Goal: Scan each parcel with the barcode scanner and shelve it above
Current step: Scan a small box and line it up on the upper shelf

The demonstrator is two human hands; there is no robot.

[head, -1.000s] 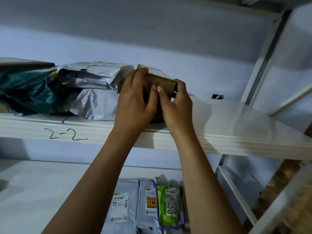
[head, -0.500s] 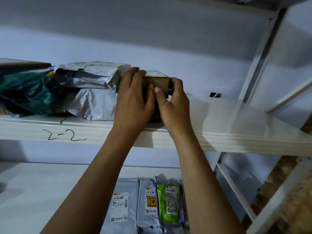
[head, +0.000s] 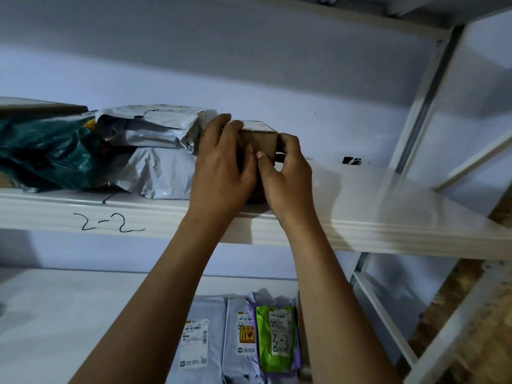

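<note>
My left hand (head: 221,167) and right hand (head: 285,178) clasp a small cardboard box (head: 260,142) near the front edge of the shelf (head: 360,228) marked 2-2, just beside grey poly mailers (head: 155,173), likely to keep the row tight.

The left hand (head: 221,173) and right hand (head: 288,184) are bare, like both forearms (head: 166,286) (thumbnails (head: 260,154) short).

1. A pale bluish wall (head: 249,65) stands behind, dimly lit.
2. A white metal shelf (head: 388,217), marked "2-2" (head: 108,221) on its front edge, spans the view.
3. A lower shelf (head: 69,314) lies beneath.
4. A white post (head: 424,101) and brace (head: 476,162) stand at right.
5. Brown speckled floor (head: 446,297) shows at lower right.
</note>
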